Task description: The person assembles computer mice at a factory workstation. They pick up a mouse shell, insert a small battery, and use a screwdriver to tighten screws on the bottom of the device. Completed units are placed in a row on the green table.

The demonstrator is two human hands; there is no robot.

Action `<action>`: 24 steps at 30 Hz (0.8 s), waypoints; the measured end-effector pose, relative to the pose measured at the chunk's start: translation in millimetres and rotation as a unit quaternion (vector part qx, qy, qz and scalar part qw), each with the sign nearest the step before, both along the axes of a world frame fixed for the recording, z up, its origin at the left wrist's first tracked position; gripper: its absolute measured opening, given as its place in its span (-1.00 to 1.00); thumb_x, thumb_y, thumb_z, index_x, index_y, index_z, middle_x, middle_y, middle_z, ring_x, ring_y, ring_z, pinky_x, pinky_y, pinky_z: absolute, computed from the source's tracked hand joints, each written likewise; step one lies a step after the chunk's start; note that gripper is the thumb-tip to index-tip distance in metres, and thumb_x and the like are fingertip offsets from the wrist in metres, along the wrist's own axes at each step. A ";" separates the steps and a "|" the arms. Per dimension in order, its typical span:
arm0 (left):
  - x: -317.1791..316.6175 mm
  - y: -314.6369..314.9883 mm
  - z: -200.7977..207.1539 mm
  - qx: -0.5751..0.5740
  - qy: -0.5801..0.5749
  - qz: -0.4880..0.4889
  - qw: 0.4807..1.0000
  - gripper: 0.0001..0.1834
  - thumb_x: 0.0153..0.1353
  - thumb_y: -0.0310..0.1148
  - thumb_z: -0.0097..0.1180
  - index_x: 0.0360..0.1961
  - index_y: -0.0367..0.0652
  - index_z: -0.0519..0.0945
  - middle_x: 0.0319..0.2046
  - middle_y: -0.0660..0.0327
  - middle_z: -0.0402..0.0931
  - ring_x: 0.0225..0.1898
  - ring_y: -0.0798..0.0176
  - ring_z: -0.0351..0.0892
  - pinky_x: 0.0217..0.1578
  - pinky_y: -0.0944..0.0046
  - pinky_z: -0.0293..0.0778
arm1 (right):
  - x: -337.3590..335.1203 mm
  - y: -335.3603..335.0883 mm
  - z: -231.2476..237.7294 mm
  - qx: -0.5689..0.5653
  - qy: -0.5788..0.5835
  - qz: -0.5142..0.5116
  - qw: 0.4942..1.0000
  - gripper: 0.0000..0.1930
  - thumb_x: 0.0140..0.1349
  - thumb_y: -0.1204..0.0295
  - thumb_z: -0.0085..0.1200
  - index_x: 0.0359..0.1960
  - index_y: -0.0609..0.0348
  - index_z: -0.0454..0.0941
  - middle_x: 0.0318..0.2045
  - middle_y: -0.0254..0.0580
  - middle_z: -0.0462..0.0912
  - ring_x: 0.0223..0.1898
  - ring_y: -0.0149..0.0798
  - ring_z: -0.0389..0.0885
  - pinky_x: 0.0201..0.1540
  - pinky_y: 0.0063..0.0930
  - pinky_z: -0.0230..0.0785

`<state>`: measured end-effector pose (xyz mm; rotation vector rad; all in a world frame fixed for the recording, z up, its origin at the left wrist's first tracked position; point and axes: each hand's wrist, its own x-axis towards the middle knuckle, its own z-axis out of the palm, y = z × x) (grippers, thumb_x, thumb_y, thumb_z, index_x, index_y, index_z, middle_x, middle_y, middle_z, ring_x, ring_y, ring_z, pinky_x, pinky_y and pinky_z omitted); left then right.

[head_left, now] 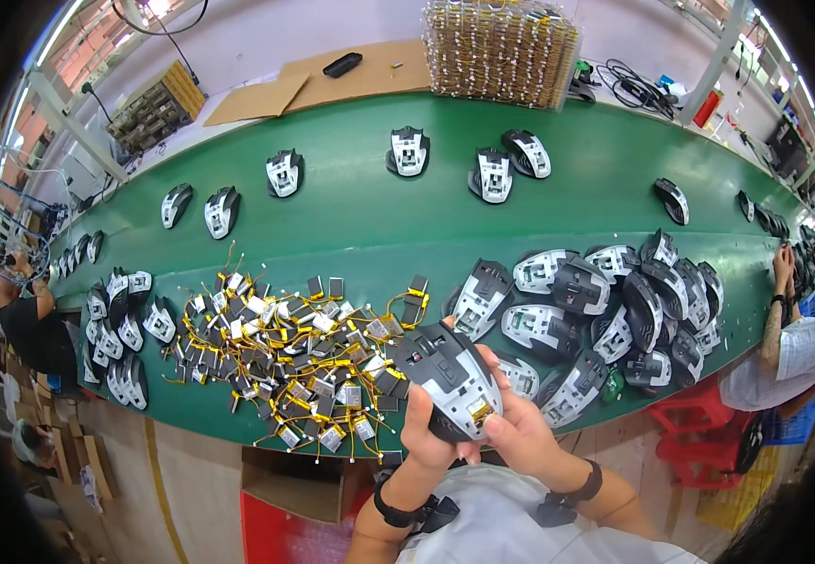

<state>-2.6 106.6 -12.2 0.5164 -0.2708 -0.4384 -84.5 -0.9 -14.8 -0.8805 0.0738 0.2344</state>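
A partly assembled computer mouse, black and silver-grey with open slots in its shell, is held over the front edge of the green bench. My left hand is closed around its left side, thumb along the edge. From the right, my right hand also grips it, fingers behind and thumb pressing near a small yellow-gold part in its lower opening. Part of that opening is hidden by the thumb. Left of my hands lies a heap of small flat batteries with yellow wires and white plugs.
More mice are piled on the right, with another group at left. Several mice stand spaced along the green belt. Behind it is a rack of wired batteries. A co-worker sits right, another person left.
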 end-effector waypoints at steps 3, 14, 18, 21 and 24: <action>-1.6 -2.1 -3.5 -0.004 0.049 -0.019 0.999 -0.11 0.28 0.27 -0.14 0.40 -0.20 0.09 -0.08 -0.14 0.43 -0.16 -0.03 0.55 -0.22 0.09 0.58 | 1.6 -3.3 5.1 0.015 -0.017 -0.008 1.000 -0.68 0.39 0.46 -0.14 0.07 0.46 0.30 -0.21 0.08 0.63 -0.28 -0.25 0.64 -0.20 -0.42 0.53; 2.0 2.0 -4.7 0.101 -0.035 -0.047 0.993 0.03 0.21 0.27 -0.02 0.44 -0.20 -0.10 0.00 -0.11 0.44 -0.04 0.00 0.54 -0.04 0.05 0.53 | 10.0 -6.2 15.2 -0.036 0.090 -0.025 0.995 -0.71 0.16 0.45 -0.07 -0.15 0.41 0.52 -0.38 -0.05 0.67 -0.50 -0.37 0.61 -0.42 -0.56 0.48; 12.0 12.2 -12.8 0.161 -0.079 0.020 0.984 -0.08 0.30 0.17 -0.07 0.43 -0.25 -0.07 0.20 -0.21 0.34 0.11 -0.08 0.51 0.14 0.04 0.39 | 23.8 -54.5 56.7 -0.098 0.099 -0.046 0.989 -0.64 0.23 0.40 0.09 -0.01 0.39 0.43 -0.37 -0.01 0.67 -0.46 -0.29 0.68 -0.43 -0.50 0.55; 14.8 42.3 22.0 0.224 -0.082 0.005 0.971 -0.20 0.31 0.00 -0.03 0.40 -0.26 0.04 0.18 -0.15 0.36 0.08 -0.04 0.53 0.10 0.16 0.35 | 77.0 -141.4 87.0 -0.248 0.013 -0.132 0.960 -0.71 0.20 0.41 0.05 -0.14 0.42 0.45 -0.41 0.06 0.66 -0.53 -0.30 0.63 -0.43 -0.42 0.54; 4.0 55.3 36.7 0.216 -0.143 0.062 0.964 -0.32 0.28 -0.16 0.03 0.32 -0.28 0.16 0.13 -0.14 0.40 0.02 -0.03 0.57 0.06 0.15 0.39 | 131.4 -266.2 88.8 -0.328 0.082 -0.228 0.913 -0.73 0.22 0.42 0.00 -0.17 0.44 0.43 -0.38 0.02 0.64 -0.46 -0.28 0.66 -0.44 -0.43 0.55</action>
